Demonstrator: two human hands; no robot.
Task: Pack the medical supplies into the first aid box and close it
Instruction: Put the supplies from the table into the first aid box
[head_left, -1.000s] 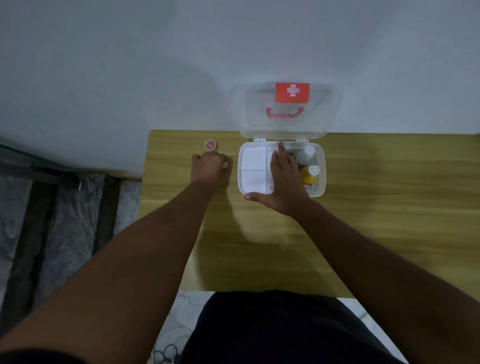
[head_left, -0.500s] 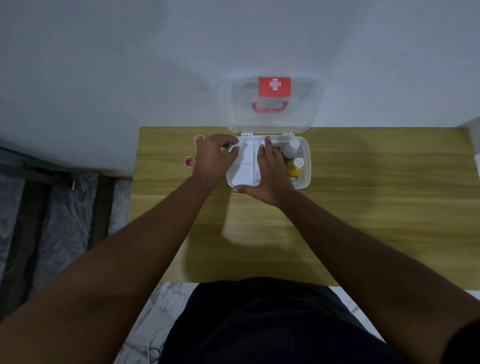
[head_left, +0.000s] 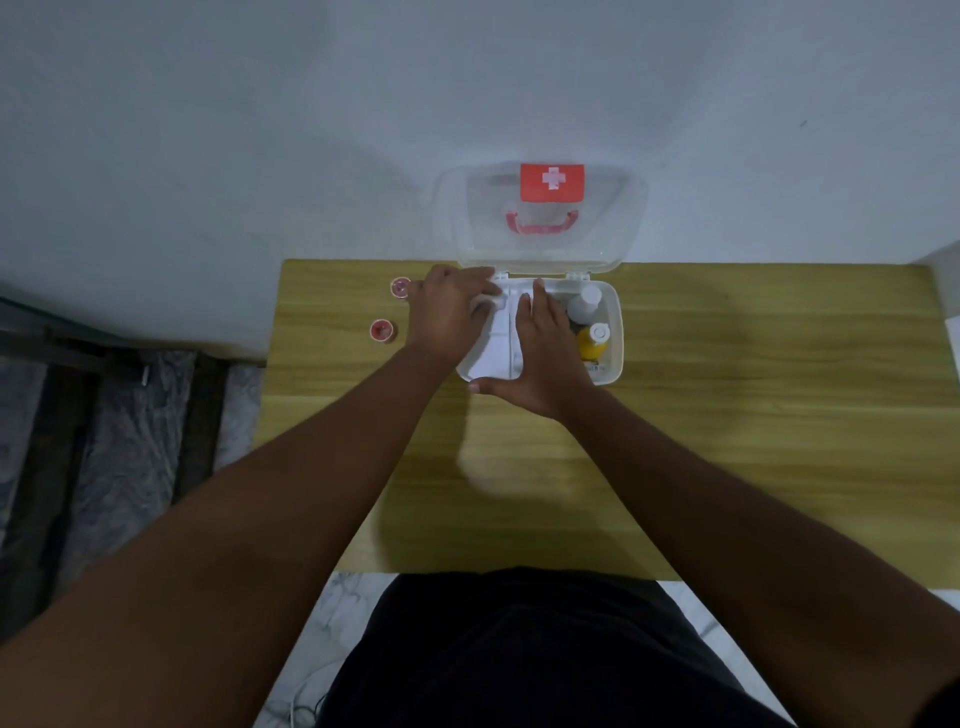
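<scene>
The clear first aid box (head_left: 616, 332) stands open at the back of the wooden table (head_left: 753, 415). Its lid (head_left: 540, 244), with a red cross label and red handle, leans against the wall. Inside on the right stand a white bottle (head_left: 584, 304) and a yellow bottle (head_left: 592, 344). White flat packs (head_left: 493, 356) fill the left side. My left hand (head_left: 447, 319) is over the box's left rear corner, closed on a small white item (head_left: 485, 304). My right hand (head_left: 540, 364) lies flat on the packs, thumb along the front rim. Two small red round items (head_left: 400, 287) (head_left: 382, 330) lie on the table to the left.
A white wall rises right behind the table. Left of the table's edge is a drop to a dark floor with grey coverings (head_left: 119, 441). My dark-clothed lap (head_left: 519, 654) is at the table's front edge.
My left hand has lifted off the table with the white item and moved right, over the box's left rear corner. A second red round item has come into view. My right hand stayed on the packs.
</scene>
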